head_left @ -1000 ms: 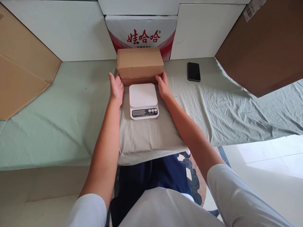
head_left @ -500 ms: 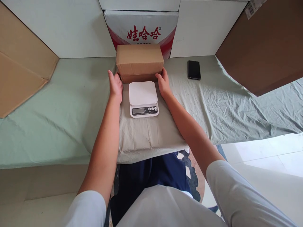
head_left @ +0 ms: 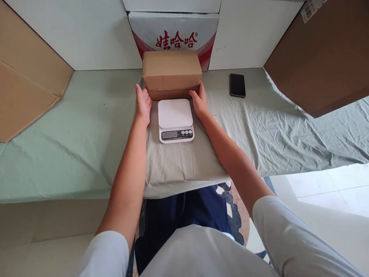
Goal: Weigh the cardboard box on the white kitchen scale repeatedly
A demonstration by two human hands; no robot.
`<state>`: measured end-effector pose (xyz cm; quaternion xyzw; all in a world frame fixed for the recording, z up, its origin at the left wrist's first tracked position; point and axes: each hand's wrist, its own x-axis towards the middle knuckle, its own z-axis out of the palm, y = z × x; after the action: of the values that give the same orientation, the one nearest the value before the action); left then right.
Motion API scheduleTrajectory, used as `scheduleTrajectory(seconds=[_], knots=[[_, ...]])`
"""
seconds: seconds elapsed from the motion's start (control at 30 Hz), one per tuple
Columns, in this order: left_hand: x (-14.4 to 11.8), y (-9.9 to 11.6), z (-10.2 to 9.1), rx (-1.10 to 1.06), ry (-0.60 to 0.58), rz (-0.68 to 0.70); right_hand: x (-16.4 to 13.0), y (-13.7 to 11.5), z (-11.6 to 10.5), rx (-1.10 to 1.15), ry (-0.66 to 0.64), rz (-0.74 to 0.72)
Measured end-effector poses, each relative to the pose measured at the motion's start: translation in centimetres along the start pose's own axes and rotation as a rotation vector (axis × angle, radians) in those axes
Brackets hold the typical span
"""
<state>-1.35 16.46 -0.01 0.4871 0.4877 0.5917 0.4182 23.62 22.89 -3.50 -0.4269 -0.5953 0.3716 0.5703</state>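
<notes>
Both hands are flanking a brown cardboard box [head_left: 172, 71] lying crosswise just beyond the fingertips, the left hand [head_left: 143, 103] and right hand [head_left: 198, 102] equally near, fingers together and pressing its lower ends, behind a white scale [head_left: 175, 120].

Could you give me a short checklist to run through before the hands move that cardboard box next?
1. Left hand at the left lower corner of the cardboard box: ok.
2. Right hand at its right lower corner: ok.
3. Firm grip under the box: cannot tell.
4. Scale platform bare: ok.
5. Scale display reading: cannot tell, too small.
6. Phone lying apart from the box: ok.
</notes>
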Motion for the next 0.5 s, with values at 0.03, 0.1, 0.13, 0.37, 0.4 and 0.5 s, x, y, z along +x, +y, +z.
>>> scheduleTrajectory(seconds=[0.03, 0.1, 0.13, 0.37, 0.4, 0.5], knots=[[-0.1, 0.5, 0.0, -0.028, -0.007, -0.056, 0.1, 0.0, 0.0, -0.002, 0.001, -0.013], [-0.5, 2.0, 0.3, -0.082, -0.016, -0.165, 0.3, -0.4, 0.2, -0.006, -0.003, -0.043], [-0.7, 2.9, 0.4, -0.091, -0.016, -0.181, 0.3, -0.8, 0.2, -0.006, -0.009, -0.058], [-3.6, 7.5, 0.4, -0.069, -0.115, -0.025, -1.1, -6.6, -0.7, -0.066, 0.007, -0.256], [-4.4, 7.8, 0.2, -0.082, -0.132, 0.014, -1.8, -7.4, -1.0, -0.08, -0.011, -0.286], [-7.7, 8.4, -0.7, -0.092, -0.178, 0.093, -5.2, -9.4, -2.1, -0.087, -0.09, -0.327]])
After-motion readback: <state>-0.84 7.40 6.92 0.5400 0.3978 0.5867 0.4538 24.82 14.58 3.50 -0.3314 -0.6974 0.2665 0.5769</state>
